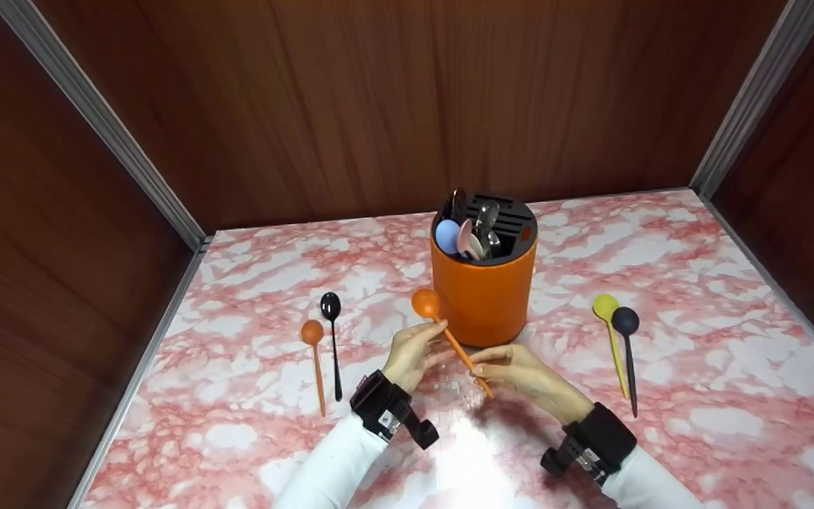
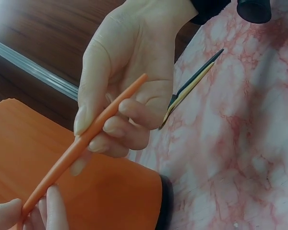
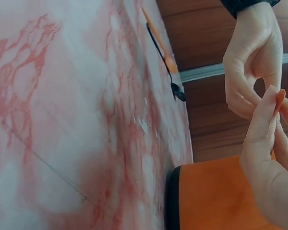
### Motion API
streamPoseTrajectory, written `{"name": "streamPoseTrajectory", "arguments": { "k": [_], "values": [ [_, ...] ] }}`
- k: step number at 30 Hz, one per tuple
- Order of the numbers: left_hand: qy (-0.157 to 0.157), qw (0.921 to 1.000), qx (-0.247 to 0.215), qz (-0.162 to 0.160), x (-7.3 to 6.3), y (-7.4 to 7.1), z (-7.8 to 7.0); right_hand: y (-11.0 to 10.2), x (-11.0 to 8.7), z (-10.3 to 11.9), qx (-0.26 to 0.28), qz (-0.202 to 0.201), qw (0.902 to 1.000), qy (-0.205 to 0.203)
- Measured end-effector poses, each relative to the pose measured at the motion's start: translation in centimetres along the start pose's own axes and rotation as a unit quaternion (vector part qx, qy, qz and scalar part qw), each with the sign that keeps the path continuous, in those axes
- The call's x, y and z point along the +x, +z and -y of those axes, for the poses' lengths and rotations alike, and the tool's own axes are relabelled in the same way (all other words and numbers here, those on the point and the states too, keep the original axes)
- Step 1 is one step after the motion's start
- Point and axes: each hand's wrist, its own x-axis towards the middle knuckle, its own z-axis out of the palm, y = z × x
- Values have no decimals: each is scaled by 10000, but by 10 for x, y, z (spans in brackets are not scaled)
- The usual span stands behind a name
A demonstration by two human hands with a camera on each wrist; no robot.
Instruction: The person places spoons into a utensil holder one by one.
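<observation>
An orange spoon (image 1: 425, 304) is held aslant in front of an orange utensil holder (image 1: 485, 304), bowl up to the left. My left hand (image 1: 415, 353) pinches its handle just below the bowl. Lower down, the thumb and fingers of my right hand (image 1: 516, 371) grip the same handle near its end. In the left wrist view the handle (image 2: 62, 163) runs between both hands, its tip poking out past the right hand's fingers. Only a bit of the spoon (image 3: 280, 99) shows in the right wrist view; fingers cover the rest.
The holder's black slotted top (image 1: 513, 219) carries several spoons, among them a blue one (image 1: 447, 236). On the marbled table (image 1: 237, 339) lie another orange spoon (image 1: 313, 332) and a black one (image 1: 331, 306) at left, a yellow (image 1: 605, 307) and a dark spoon (image 1: 625, 320) at right. Wooden walls enclose the table.
</observation>
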Motion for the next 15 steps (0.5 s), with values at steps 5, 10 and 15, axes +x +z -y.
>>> {"name": "streamPoseTrajectory", "arguments": {
  "k": [5,10,15],
  "values": [
    [56,9999,109,33,-5,2,-8,0,-3,8,200,226,9995,-55],
    [151,9997,121,114,-10,5,-15,-1,-6,15,235,363,9991,-36],
    [226,9996,97,136,-15,7,-22,-2,-7,22,78,385,9992,1]
  ]
}}
